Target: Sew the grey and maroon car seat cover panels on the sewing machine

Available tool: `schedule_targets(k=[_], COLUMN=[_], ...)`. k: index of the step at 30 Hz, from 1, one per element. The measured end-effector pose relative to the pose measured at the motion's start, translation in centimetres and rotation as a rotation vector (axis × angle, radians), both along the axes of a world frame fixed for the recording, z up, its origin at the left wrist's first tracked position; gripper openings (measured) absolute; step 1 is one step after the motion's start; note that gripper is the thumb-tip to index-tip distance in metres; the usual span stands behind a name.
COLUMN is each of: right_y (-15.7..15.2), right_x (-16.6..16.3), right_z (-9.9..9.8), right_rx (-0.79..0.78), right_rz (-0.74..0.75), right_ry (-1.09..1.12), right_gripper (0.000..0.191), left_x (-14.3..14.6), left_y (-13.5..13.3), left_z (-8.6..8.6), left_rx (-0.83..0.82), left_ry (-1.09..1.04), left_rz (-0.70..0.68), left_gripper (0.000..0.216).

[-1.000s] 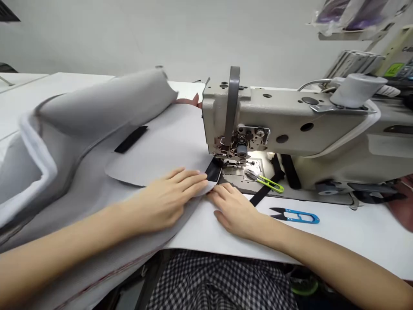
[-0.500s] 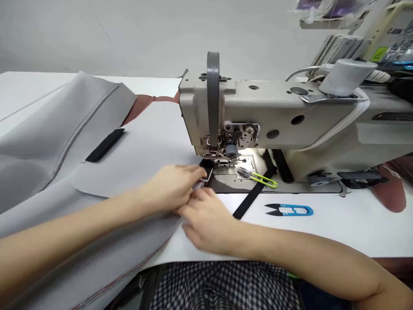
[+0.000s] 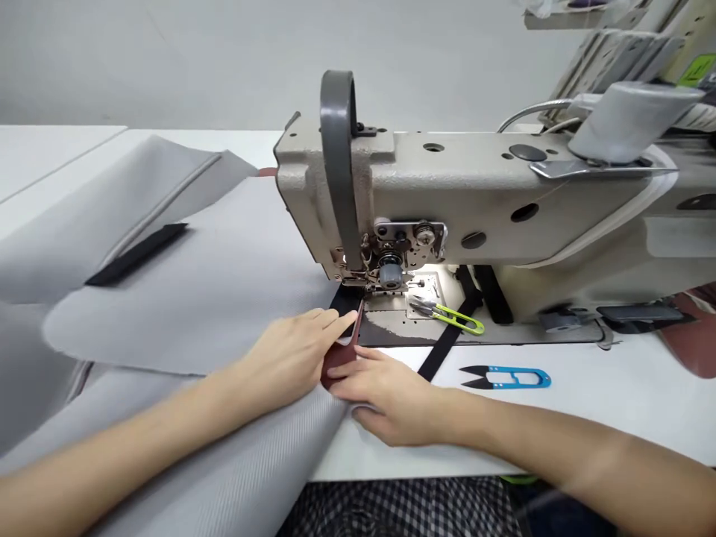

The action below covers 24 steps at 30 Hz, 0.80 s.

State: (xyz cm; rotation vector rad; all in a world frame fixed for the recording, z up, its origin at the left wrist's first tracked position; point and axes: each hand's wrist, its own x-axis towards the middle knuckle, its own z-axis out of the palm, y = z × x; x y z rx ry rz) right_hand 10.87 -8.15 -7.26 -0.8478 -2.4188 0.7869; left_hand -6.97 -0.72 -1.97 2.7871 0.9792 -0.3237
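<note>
While beside machine [image 3: 447, 186], grey fabric [image 3: 224, 298] under left hand [image 3: 285, 362]

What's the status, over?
Left hand flat on grey woven fabric panel. Right hand touching its reddish-brown turned-up edge, beside black strap under beige sewing machine. Blue thread snips clear.

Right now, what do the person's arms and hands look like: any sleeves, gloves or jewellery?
Both forearms are bare, no sleeves in view. The left hand and right hand wear no gloves, rings or watch. A black-and-white checked garment shows below.
</note>
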Motion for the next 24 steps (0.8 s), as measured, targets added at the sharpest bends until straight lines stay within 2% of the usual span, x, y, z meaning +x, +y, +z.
schedule_targets(k=[3, 7, 10, 14, 19, 24], right_y=[-1.8, -2.0, -1.8, -1.4, -1.1, -0.5], right_x=[0.4, -0.3, 0.1, 0.9, 1.4, 1.6], right_z=[-1.9, -2.0, -1.8, -1.8, -1.7, -1.7], right_rx=[0.279, 0.527, 0.579, 0.599, 0.591, 0.596], right_rz=[-0.07, -0.157, -0.151, -0.129, -0.132, -0.151], right_ry=[-0.034, -0.142, -0.158, -0.11, -0.118, -0.128], right_gripper=[0.03, 0.031, 0.03, 0.031, 0.035, 0.038], left_x=[-0.1, -0.2, -0.2, 0.1, 0.2, 0.6], left_y=[-1.2, -1.5, -1.5, -1.6, -1.7, -1.2], left_z=[-1.9, -2.6, -2.5, -2.7, -3.3, -3.6], left_rx=[0.09, 0.11, -0.02, -0.157, -0.167, -0.133], left_ry=[0.006, -0.018, -0.121, -0.219, -0.189, -0.143], left_rz=[0.031, 0.017, 0.08, 0.156, 0.163, 0.174], left_gripper=[0.053, 0.045, 0.034, 0.037, 0.03, 0.033])
